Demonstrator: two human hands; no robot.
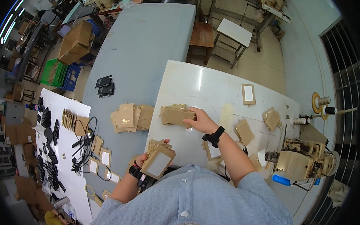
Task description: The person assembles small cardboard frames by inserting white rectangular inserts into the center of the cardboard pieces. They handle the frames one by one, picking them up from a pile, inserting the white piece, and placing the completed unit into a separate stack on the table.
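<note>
My left hand (141,159) is closed around a thick stack of tan card holders (158,162), close to my body; the top one shows a pale window. On the white table, my right hand (203,123) grips the right end of another stack of tan card holders (172,115), thumb at the near side and fingers over the top. Left of that stack, more tan card holders (126,116) lie overlapped on the blue-grey table. A single card holder with a white window (248,94) lies flat at the far right of the white table.
At right stands a sewing machine (300,161) beside thread spools (321,100). Loose tan holders (244,131) lie before it. Two small black stacks (105,86) rest on the blue-grey table (151,40). Black cables (85,148), scissors (93,194) and black pieces (50,150) are at left.
</note>
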